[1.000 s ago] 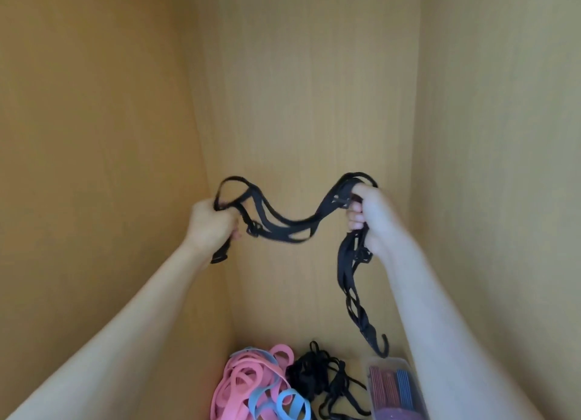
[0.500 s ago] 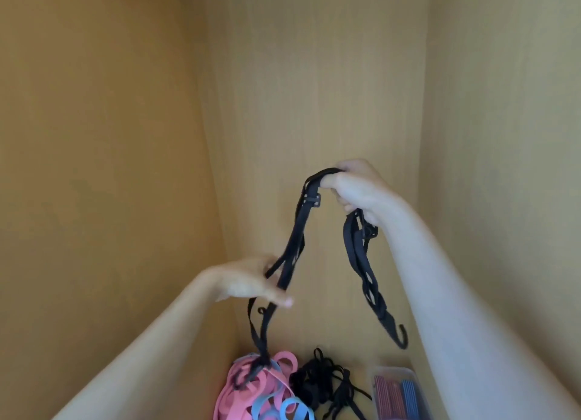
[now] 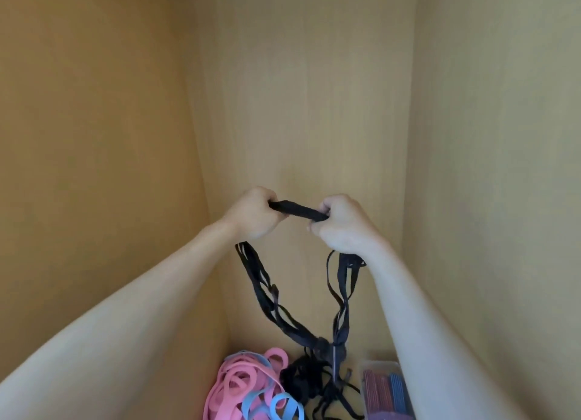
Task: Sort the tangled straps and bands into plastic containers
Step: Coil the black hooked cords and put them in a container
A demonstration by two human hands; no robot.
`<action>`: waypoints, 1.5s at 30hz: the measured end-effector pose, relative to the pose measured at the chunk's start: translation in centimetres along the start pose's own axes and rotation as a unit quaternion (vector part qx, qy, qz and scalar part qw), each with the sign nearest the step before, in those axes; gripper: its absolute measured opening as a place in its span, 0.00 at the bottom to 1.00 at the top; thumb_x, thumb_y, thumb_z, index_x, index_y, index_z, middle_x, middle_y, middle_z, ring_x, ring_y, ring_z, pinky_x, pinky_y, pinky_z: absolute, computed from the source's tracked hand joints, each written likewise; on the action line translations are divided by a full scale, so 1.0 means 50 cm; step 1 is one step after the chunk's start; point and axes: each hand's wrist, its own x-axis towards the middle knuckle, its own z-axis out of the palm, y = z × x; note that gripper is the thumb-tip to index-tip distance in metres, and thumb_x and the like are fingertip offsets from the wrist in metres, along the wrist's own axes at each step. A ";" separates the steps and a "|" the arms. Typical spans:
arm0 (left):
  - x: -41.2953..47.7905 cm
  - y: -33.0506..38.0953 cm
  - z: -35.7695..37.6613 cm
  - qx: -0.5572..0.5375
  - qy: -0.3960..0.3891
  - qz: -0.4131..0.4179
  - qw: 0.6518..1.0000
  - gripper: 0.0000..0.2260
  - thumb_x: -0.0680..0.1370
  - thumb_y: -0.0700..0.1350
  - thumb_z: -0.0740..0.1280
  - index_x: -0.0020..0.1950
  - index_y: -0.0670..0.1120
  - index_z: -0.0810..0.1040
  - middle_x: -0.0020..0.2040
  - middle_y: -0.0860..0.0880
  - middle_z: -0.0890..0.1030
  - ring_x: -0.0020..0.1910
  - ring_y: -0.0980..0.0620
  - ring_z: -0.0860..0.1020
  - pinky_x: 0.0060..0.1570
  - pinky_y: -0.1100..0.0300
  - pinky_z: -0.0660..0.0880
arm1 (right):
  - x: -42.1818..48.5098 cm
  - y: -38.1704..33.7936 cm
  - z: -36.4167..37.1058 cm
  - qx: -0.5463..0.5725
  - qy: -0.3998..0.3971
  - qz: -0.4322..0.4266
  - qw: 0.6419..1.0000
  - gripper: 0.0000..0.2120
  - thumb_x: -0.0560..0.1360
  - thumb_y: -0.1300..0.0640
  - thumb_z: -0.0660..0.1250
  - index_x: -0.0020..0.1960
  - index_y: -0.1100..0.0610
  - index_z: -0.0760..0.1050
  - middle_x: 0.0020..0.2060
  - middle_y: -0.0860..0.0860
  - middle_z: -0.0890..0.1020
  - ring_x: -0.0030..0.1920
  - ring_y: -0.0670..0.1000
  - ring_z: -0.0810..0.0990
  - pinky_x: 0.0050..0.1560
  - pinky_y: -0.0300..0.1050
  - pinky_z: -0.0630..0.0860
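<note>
Pale wooden cabinet walls [image 3: 314, 89] enclosed the scene. The left hand [image 3: 254, 214] and the right hand [image 3: 341, 223], close together, were each fisted around a long black woven strap [image 3: 297, 211], whose loops hung toward a heap of tangled black straps [image 3: 301, 378] below. Pink and blue flat rubber bands [image 3: 234, 388] lay left of the heap. A clear plastic container [image 3: 377, 363] with red and blue bands stood to its right.

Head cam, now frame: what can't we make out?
Head view only.
Grips on black strap: contact inside left hand and right hand hidden by curled fingers.
Plastic container: cut by bottom edge, partly behind right forearm.
Pink bands: cut by bottom edge.
Hanging strap ends versus black pile: dark on dark, separation unclear.
</note>
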 end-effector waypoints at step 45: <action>-0.097 0.054 0.039 -0.266 -0.182 -0.037 0.946 0.19 0.77 0.54 0.70 0.57 0.41 0.71 0.47 0.42 0.86 0.45 0.46 0.86 0.50 0.49 0.83 | -0.009 -0.027 0.004 0.644 -0.006 0.159 0.748 0.13 0.74 0.75 0.52 0.48 0.60 0.69 0.38 0.54 0.70 0.37 0.55 0.73 0.37 0.47 0.74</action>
